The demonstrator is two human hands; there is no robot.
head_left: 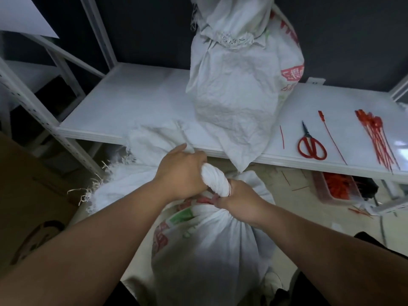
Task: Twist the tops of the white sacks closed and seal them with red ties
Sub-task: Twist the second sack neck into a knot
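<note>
A white woven sack (212, 244) with red and green print stands on the floor in front of me. Its top is wound into a tight twisted neck (215, 181). My left hand (181, 171) grips the upper part of that neck. My right hand (237, 196) clamps the neck lower down, with a bit of red showing at its fingertips. The loose frayed sack mouth (123, 173) spills to the left. A second white sack (240, 80), tied at its neck, stands on the white shelf (132, 100). A bundle of red ties (377, 138) and a single red tie (331, 138) lie on the shelf at right.
Red-handled scissors (311, 143) lie on the shelf between a short red offcut (282, 136) and the single tie. A clear box of red ties (337, 187) sits on the floor under the shelf. White shelf uprights (39, 120) stand at left, beside a brown cardboard box (28, 199).
</note>
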